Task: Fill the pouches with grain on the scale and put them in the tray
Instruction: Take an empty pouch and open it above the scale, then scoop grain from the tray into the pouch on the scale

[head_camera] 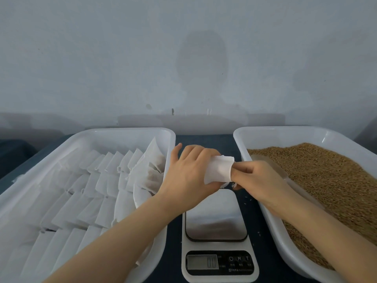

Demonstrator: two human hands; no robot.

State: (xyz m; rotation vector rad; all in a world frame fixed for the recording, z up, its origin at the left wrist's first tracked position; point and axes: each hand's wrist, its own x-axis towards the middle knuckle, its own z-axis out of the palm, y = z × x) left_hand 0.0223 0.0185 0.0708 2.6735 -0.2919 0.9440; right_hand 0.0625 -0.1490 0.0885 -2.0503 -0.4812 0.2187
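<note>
Nearest the viewer: a white digital scale (219,242) on the dark blue table (206,140), between two white plastic trays. Its display (202,261) is lit, but the digits are too faint to read with certainty. The steel platform (216,217) carries nothing.

Both forearms reach forward from the bottom edge. The hands meet above the far end of the scale, clear of the platform.

The left hand (187,172) is curled around one white pouch (219,170) and grips it from the left side. The right hand (259,178) comes in from the right. Its fingertips go into the pouch's open end and look to be pinching the cloth there, though the exact grip is hidden by the fabric. A bit of string hangs below the pouch mouth. The pouch looks flat.

The left tray (122,133) holds rows of flat empty pouches (81,190), overlapped like shingles across most of the floor. At its right side, just beside the left wrist, lie a few filled pouches (155,170), plump with a brownish tint showing through.

The right tray (271,221) holds a deep bed of brown grain (326,180). A translucent scoop (271,166) lies partly sunk in it, near the tray's left wall and behind the right hand. A few stray grains lie on the table beside the scale.

Farthest: a pale, scuffed wall (183,58).
</note>
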